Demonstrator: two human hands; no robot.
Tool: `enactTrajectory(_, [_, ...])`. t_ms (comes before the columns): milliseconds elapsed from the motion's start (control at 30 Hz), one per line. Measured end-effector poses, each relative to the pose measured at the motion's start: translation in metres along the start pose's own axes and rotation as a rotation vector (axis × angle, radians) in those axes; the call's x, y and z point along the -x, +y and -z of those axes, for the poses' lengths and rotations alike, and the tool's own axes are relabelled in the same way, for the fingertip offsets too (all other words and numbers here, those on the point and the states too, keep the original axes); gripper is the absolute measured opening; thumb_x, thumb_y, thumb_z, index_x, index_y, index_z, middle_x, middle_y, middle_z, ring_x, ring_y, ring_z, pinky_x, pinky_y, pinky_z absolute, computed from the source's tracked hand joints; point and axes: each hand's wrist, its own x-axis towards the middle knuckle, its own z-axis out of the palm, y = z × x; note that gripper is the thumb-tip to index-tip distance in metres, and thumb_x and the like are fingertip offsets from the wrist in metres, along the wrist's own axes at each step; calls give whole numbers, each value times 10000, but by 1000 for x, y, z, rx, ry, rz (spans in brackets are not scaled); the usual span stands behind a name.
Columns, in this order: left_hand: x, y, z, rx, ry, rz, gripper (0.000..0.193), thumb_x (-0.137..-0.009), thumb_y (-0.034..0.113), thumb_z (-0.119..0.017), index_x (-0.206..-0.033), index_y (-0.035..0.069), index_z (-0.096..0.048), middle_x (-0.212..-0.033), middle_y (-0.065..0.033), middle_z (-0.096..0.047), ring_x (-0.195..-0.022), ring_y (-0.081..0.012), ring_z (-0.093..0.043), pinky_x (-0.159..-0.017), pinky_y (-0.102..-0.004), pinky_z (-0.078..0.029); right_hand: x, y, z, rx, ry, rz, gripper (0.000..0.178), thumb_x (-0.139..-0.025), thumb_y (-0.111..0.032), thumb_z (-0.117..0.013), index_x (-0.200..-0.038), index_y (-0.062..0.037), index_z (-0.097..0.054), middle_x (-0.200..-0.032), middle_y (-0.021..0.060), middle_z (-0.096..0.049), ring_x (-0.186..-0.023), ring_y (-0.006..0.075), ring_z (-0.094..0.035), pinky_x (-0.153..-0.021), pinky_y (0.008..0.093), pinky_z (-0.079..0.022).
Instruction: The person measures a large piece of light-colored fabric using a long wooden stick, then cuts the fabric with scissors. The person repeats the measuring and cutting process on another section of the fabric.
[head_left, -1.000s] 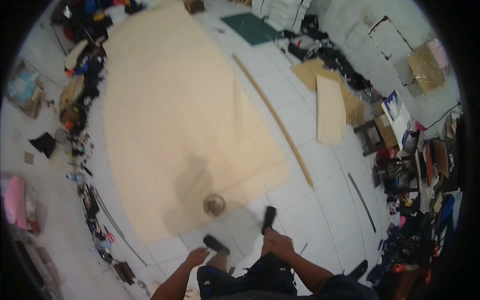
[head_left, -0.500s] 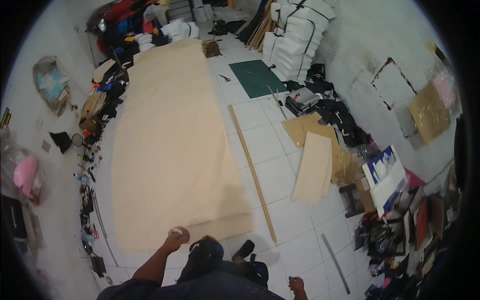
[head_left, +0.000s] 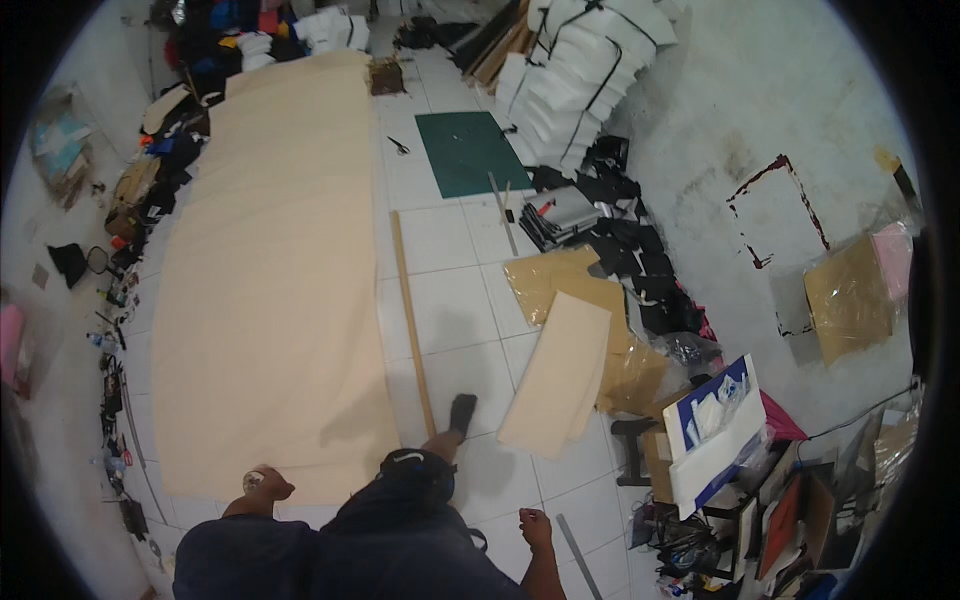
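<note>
A long sheet of cream fabric (head_left: pixel 270 260) lies spread over the tiled floor in front of me. At its near edge my left hand (head_left: pixel 270 485) is closed on a roll of tape (head_left: pixel 252 481), partly hidden by the fingers. On my right side, over the bare tiles, my right hand (head_left: pixel 535 526) is curled closed; what it holds, if anything, is too small to make out. Along the fabric's right side lies a long wooden stick (head_left: pixel 411 325). A smaller folded piece of cream fabric (head_left: pixel 558 375) rests on brown sheets (head_left: pixel 630 375) further right.
Beyond the stick are a green cutting mat (head_left: pixel 470 155), scissors (head_left: pixel 399 146) and a metal ruler (head_left: pixel 503 213). Another metal strip (head_left: pixel 578 555) lies near my right hand. White strapped stacks (head_left: pixel 580 80) stand by the right wall. Clutter (head_left: pixel 125 225) lines the left wall; boxes and boards (head_left: pixel 710 435) crowd the right.
I have stepped to the right of the fabric, one foot now past the stick's near end. My view has swung right. The left hand keeps the tape roll; the right hand has come up.
</note>
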Motion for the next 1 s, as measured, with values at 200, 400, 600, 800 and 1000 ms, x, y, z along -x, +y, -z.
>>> enactTrajectory(200, [-69,54,313,329,501,-474,502,-994,469,-445,-1183,61,-668,-1145,-232,-672,-1101,-408,-614,-956,-471,-484,-95,15,103,-119,-138,-317,312,-936,-349,-630,-919,-37,-642,-752,76,-649,-596,183,-622,-490,364,-495])
enactTrajectory(400, [33,102,702,1324,799,-571,461,-997,351,-569,-1281,-11,-597,-1223,-142,-656,-1155,-242,-604,-1026,-350,-441,-143,-149,143,-266,143,-359,382,-920,-337,-664,-1099,-3,-622,-812,86,-653,-608,179,-633,-476,311,-487])
enactTrajectory(600, [-48,59,787,1482,812,-373,433,-962,307,-618,-1253,-15,-611,-1183,-154,-672,-1106,-234,-624,-964,-337,-478,-260,-261,176,-118,-29,-369,339,-925,-360,-674,-966,-24,-657,-770,84,-650,-610,187,-634,-491,352,-506])
enactTrajectory(800, [-137,15,615,1475,147,299,362,-943,352,-553,-1149,73,-656,-946,-136,-648,-852,-290,-627,-723,-465,-499,-450,-405,207,370,-159,31,451,-952,-446,-526,-758,-65,-668,-691,94,-661,-579,216,-624,-535,386,-501])
enactTrajectory(1000, [-113,56,670,2034,-110,461,457,-956,403,-595,-1277,81,-548,-1027,-76,-609,-844,-228,-589,-708,-427,-481,-630,-627,217,375,175,325,394,-902,-415,-676,-881,-21,-672,-715,61,-649,-632,150,-618,-607,325,-507])
